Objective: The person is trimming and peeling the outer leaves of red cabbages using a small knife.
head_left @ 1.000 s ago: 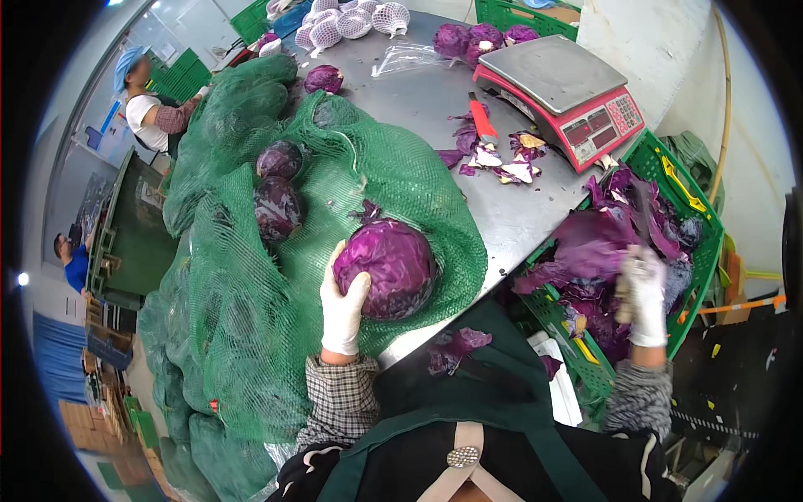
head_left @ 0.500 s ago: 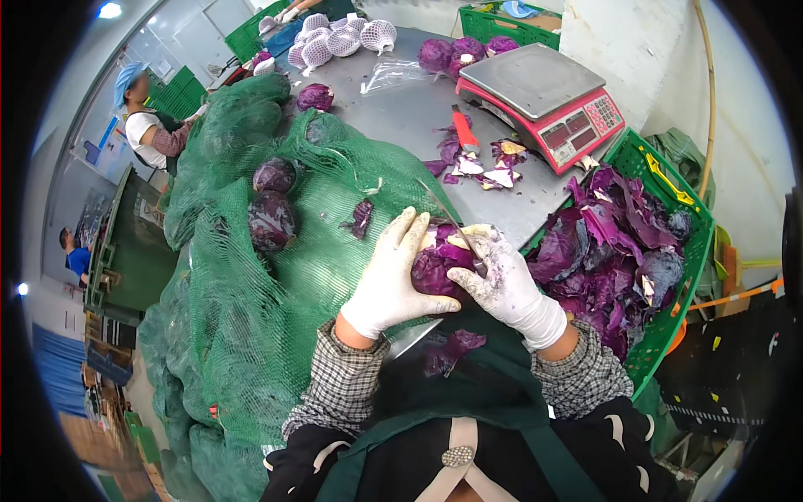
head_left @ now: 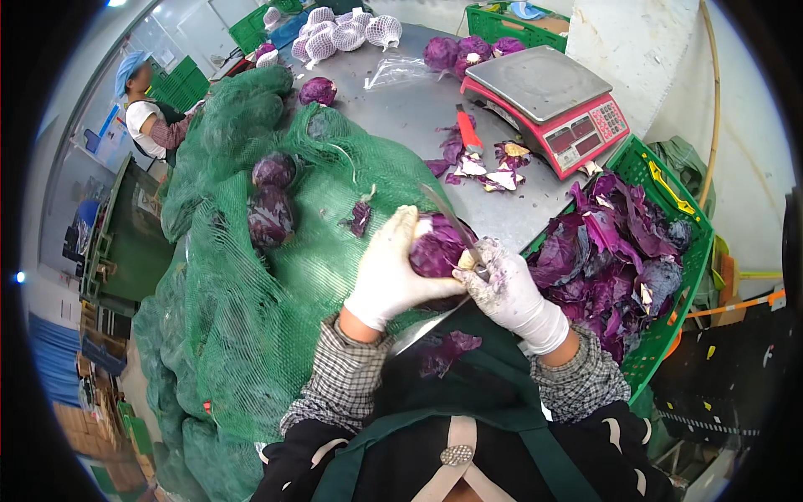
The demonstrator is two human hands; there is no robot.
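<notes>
My left hand [head_left: 391, 272], in a white glove, is closed around the left side of a red cabbage [head_left: 438, 253] held above the table's near edge. My right hand [head_left: 512, 294], also gloved and stained purple, grips a knife [head_left: 449, 215]; its handle is hidden in the fingers. The thin blade slants up and left across the cabbage's far right side. A pale trimmed bit [head_left: 467, 259] shows by my right thumb. On my apron below lies a loose purple leaf [head_left: 449, 351].
Green net sacks [head_left: 251, 351] of cabbages spread to the left, two loose cabbages [head_left: 272, 215] on them. A green crate [head_left: 669, 343] of trimmed leaves stands right. Beyond are a red scale [head_left: 548, 100], a red-handled knife [head_left: 469, 132] and netted produce [head_left: 347, 35]. A co-worker [head_left: 150, 117] stands far left.
The cabbage has turned in my left hand, and more of its purple side faces up. My right hand has shifted slightly with the knife, whose blade now shows broader. The view has moved a little.
</notes>
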